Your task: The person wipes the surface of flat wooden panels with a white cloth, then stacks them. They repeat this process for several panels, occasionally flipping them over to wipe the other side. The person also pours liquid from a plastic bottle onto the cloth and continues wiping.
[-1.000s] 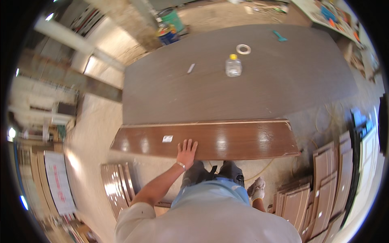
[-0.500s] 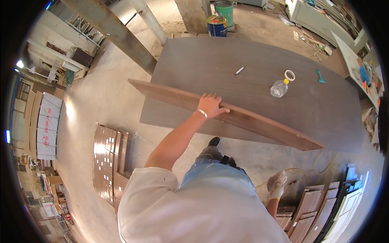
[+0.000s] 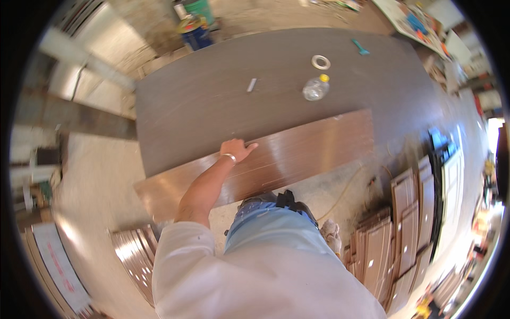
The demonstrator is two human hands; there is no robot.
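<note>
A long brown board (image 3: pixel 297 151) lies along the near edge of the big grey-brown tabletop (image 3: pixel 202 85), its broad face turned up toward me. My left hand (image 3: pixel 237 150), bare with a bracelet at the wrist, is closed over the board's far long edge, thumb pointing right. By my right hip is my right hand (image 3: pixel 336 244) in a pale glove, closed on a crumpled cloth (image 3: pixel 330 228). That hand is partly hidden by my body and its fingers are blurred.
On the tabletop are a clear bottle (image 3: pixel 315 90) with a yellow cap, a tape roll (image 3: pixel 321 62), a small white stick (image 3: pixel 251 85) and a teal scraper (image 3: pixel 360 48). Brown panels (image 3: pixel 406 212) stand stacked at right; more panels (image 3: pixel 135 252) lie left. A metal post (image 3: pixel 79 114) stands left.
The board, earlier tilted up on edge, has swung round and now shows its broad face. My left hand still grips it. My right hand has drawn in toward my hip; the view has turned right.
</note>
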